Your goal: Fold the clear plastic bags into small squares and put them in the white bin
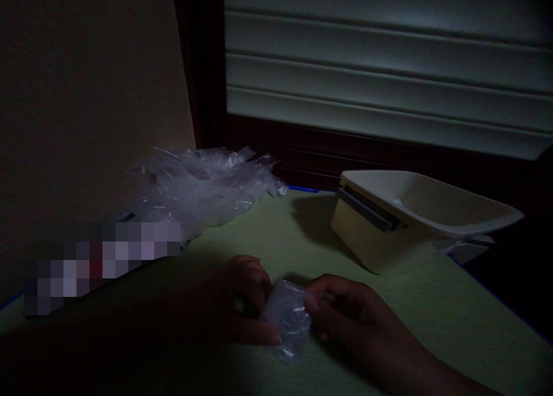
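Observation:
A small clear plastic bag [288, 320] is held between my two hands above the green table surface, near the front centre. My left hand [246, 304] grips its left side, the thumb lying along the lower left edge and the fingers curled above. On the upper right corner, my right hand [345, 309] pinches the plastic between thumb and index finger. The scene is dim, and whether the bag contains anything cannot be made out.
A heap of clear plastic bags [207, 183] lies at the back left, by the wall. Towards the back right stands a cream plastic bin [367, 234] with a wide scoop-like rim. A blurred-out item [108, 260] lies at the left. Behind is a slatted shutter [367, 56].

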{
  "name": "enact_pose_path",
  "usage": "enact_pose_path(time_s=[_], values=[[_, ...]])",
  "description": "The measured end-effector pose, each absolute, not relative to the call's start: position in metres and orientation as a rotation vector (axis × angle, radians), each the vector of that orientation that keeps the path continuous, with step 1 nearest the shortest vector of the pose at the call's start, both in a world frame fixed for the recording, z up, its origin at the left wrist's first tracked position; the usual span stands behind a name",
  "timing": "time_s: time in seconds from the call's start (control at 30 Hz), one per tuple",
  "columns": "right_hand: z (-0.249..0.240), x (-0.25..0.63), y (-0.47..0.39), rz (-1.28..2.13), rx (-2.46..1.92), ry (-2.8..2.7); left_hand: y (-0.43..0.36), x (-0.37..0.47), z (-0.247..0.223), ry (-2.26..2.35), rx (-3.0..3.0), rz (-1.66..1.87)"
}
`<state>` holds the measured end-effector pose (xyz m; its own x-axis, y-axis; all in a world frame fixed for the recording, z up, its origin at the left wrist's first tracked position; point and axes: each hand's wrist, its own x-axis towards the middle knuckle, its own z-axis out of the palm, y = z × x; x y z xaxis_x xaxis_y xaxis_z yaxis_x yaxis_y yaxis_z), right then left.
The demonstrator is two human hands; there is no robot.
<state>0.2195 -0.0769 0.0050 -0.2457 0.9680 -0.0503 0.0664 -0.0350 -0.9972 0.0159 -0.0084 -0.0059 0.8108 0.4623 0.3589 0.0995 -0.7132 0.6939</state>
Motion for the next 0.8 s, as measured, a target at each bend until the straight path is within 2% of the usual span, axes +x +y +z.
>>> enact_pose_path(time_s=[0.23, 0.8], values=[[-0.001, 0.221, -0.073, 1.45, -1.074, -1.3, -0.001, 0.015, -0.01, 0.425, 2.306, 0.646], [-0.011, 0.216, -0.069, 1.406, -1.073, -1.477, -0.001, 0.014, -0.002, 0.598, 2.239, 0.665]])
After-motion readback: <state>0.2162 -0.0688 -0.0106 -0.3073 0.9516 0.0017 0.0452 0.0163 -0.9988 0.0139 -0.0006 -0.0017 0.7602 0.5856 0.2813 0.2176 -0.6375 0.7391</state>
